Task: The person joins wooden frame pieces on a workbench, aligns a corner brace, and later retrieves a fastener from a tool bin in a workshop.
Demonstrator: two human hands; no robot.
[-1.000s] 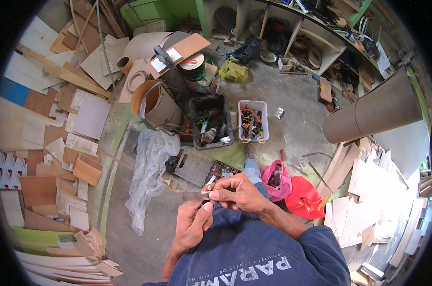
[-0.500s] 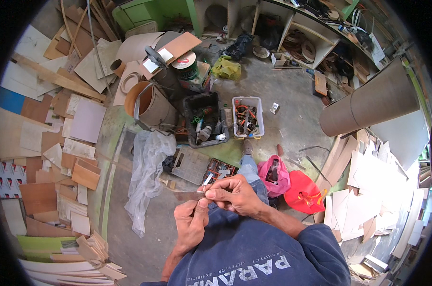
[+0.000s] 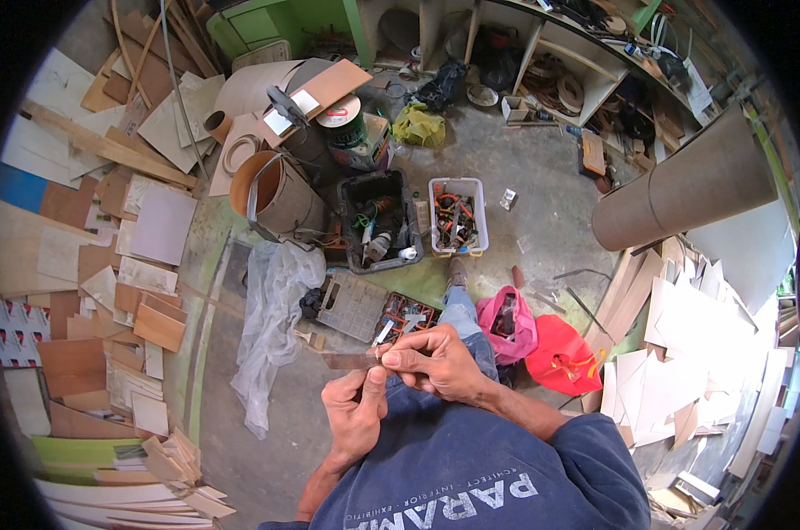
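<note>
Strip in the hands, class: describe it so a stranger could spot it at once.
Find the dark blue shirt at the bottom, then the right hand just above it. Pinched there, a thin flat brownish strip points left; being held sets it apart from the grey case on the floor beyond.

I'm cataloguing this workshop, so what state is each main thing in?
Strip: held
Right hand: pinching the strip
Left hand: curled at the strip, grip unclear
Parts case: open
White bin: open, filled
Black bin: open, holding things
Pink bag: open
Plastic sheet: crumpled
Yellow bag: crumpled
</note>
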